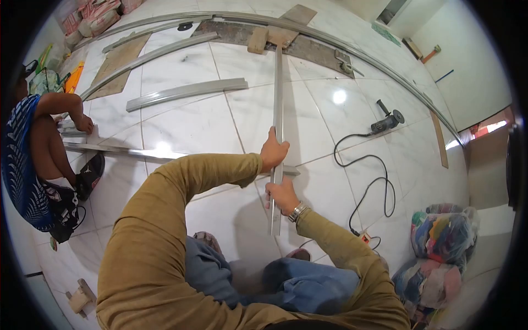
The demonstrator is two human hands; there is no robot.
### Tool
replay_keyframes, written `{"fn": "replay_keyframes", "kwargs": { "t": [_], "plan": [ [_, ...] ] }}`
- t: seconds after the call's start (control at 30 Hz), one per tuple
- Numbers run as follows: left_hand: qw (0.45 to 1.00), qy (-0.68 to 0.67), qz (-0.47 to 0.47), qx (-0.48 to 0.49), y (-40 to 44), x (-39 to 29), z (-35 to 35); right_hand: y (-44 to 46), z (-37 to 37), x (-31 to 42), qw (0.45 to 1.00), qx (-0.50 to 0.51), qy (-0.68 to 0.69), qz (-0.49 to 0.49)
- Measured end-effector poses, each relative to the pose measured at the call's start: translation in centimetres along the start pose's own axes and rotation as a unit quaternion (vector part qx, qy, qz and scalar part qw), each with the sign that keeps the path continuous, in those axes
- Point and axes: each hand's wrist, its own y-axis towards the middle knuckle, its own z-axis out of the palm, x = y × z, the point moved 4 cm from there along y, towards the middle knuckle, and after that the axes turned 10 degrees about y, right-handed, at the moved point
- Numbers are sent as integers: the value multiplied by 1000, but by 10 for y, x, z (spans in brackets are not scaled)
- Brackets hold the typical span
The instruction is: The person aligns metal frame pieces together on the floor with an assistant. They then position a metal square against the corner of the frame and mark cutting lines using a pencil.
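A long, narrow metal channel runs away from me in the middle of the head view. Its near end points at my knees, and its far end meets a small brown board on a dark plank. My left hand is wrapped around the channel about midway along. Closer to me, my right hand, with a watch at the wrist, grips the same channel. A short metal piece lies crosswise on the floor, partly hidden behind the channel and my hands.
An angle grinder with a trailing black cord lies to the right. More metal channels lie at left. A clamp and wood block sit on the plank. Another person sits far left. Stuffed bags stand at right.
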Motion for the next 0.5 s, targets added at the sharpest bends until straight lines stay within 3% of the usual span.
{"fn": "replay_keyframes", "kwargs": {
  "t": [0.23,0.5],
  "plan": [
    [999,22,8,40,23,-23,-12,25,2,15,999,35,11,0],
    [997,65,2,53,73,-36,-14,67,-1,48,1000,1,-7,-29]
  ]
}}
